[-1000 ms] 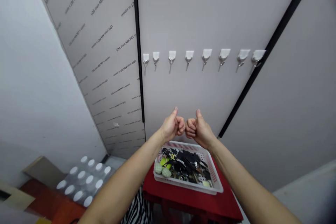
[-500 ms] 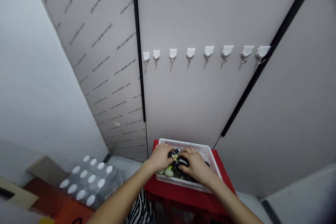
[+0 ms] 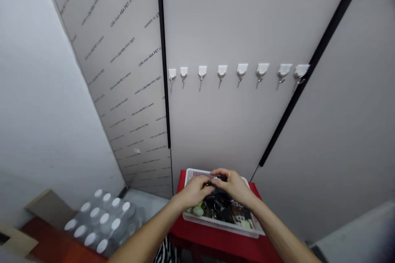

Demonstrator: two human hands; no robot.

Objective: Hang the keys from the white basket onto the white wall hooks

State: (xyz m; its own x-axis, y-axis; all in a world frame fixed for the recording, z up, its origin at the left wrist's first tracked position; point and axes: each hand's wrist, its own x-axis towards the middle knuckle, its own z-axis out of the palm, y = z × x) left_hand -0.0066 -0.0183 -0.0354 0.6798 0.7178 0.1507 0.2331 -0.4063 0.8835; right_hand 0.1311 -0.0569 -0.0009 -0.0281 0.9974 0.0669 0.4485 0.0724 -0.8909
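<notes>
Black item (image 3: 220, 194) between left hand (image 3: 195, 191) and right hand (image 3: 233, 185); basket (image 3: 216, 224) beneath.

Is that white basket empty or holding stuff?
Not empty: dark items and a pale green piece lie in the basket. Left hand and right hand hide part; exactly how full, I can't tell.

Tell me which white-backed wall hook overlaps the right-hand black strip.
The rightmost wall hook of the eight: it overlaps that black strip, while the other seven sit wholly on the pale panel.
</notes>
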